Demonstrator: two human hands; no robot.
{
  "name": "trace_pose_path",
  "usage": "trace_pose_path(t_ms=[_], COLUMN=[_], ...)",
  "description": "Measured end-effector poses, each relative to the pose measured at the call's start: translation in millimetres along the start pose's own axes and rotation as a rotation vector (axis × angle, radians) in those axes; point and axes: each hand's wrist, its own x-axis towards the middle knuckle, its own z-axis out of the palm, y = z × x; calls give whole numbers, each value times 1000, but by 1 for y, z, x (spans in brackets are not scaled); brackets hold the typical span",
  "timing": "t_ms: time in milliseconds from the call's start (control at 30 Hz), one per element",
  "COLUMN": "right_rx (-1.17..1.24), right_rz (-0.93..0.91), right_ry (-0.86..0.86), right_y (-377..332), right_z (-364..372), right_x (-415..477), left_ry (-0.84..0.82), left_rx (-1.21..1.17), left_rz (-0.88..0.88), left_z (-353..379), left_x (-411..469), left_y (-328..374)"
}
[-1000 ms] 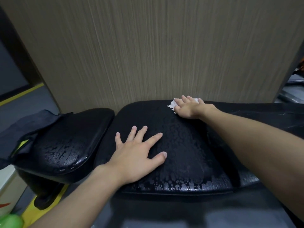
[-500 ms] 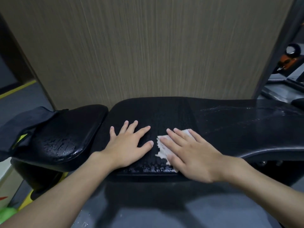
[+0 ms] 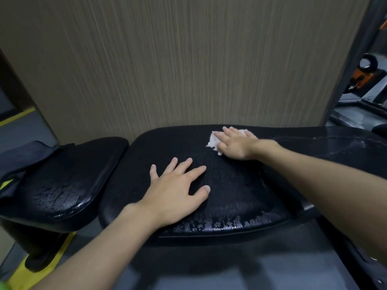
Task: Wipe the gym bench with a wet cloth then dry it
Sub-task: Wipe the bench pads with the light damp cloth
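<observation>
The black padded gym bench [image 3: 240,197] runs from the middle to the right, its cracked surface wet and glistening near the front edge. My right hand [image 3: 236,143] lies flat on a white cloth [image 3: 212,142] at the far edge of the pad, pressing it down; only the cloth's left part shows. My left hand [image 3: 178,193] rests flat on the pad with fingers spread, holding nothing.
A separate black seat pad [image 3: 62,181] sits to the left with a dark cloth [image 3: 23,158] draped over its far side. A wood-grain wall panel [image 3: 188,59] stands right behind the bench. Gym equipment [image 3: 364,74] shows at the right; yellow floor markings [image 3: 41,266] at lower left.
My right hand slid the white cloth from the near edge of the pad back to the far edge. My left hand stayed planted on the pad.
</observation>
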Motion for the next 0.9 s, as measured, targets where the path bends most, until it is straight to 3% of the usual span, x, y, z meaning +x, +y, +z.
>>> trace_pose_path(t_ms=[233,367,700,833,900], right_rx=[41,9,-139,75,118], right_rz=[184,86,-224,-229,-191], right_ry=[-10,-1,35,-17,36], right_y=[20,8,-32,-27,-20], right_z=[-10,0,30,20,12], right_x=[49,8,-191,-205,-197], left_ry=[14,15,3,-70,-74], left_rx=[24,23,27,24,35], left_rz=[-5,-3,-20,-41,-42], left_z=[5,5,2,-9,-8], left_x=[3,3,0,5,5], left_y=[-3,-3,3,15,19])
